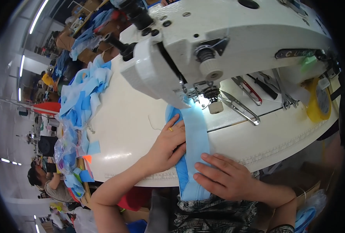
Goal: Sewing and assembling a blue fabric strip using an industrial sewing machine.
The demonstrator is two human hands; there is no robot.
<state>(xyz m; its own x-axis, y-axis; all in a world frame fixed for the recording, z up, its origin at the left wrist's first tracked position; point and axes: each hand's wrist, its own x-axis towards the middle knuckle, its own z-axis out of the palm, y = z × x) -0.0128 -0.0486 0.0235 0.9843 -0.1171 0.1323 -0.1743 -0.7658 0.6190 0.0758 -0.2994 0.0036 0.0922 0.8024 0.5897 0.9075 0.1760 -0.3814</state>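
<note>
A light blue fabric strip (196,139), with a darker blue layer along its left side, runs from the presser foot (194,96) of a white sewing machine (242,46) down over the table's front edge. My left hand (167,146) has its fingers curled on the strip's left side, below the needle area. My right hand (221,176) lies on the lower part of the strip with its fingers stretched out. The lit needle area is partly hidden by the machine's head.
Metal snips (242,112), pliers, screwdrivers and wrenches (285,99) lie right of the needle. A yellow tape roll (318,103) is at the right. A pile of blue fabric pieces (83,93) covers the white table's (122,143) left edge. A co-worker (48,182) sits at lower left.
</note>
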